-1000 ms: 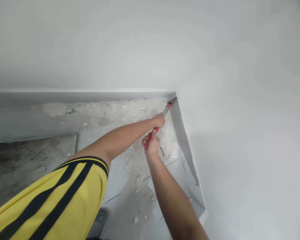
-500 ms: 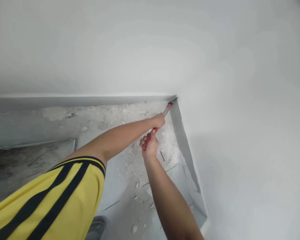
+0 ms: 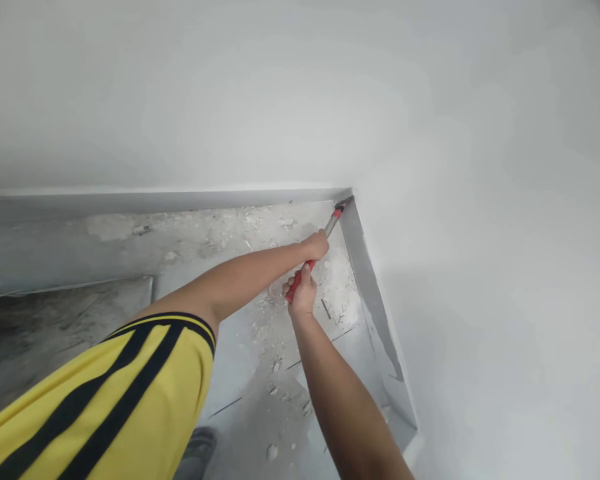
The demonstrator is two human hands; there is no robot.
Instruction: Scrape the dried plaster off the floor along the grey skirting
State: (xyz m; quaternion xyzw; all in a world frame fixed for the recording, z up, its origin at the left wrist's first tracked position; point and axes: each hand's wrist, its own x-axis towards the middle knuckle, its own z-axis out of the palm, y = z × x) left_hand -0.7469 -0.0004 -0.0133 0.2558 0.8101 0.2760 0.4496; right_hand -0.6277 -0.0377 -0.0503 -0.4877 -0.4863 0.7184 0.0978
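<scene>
Head view: both hands grip one long-handled scraper [image 3: 320, 248], left hand [image 3: 316, 244] higher on the metal shaft with fingers wrapped shut around it, right hand [image 3: 300, 293] lower on the red grip, fingers likewise curled tight. Long axis runs diagonally from lower left to upper right, with the dark head [image 3: 344, 203] pointing into the floor corner where the two grey skirting boards [image 3: 365, 280] meet beneath the white walls [image 3: 480, 200]. Concrete floor [image 3: 105, 333] dusty, with white plaster crumbs [image 3: 337, 287] heaped near that corner; yellow black-striped sleeve [image 3: 130, 400] at lower left.
</scene>
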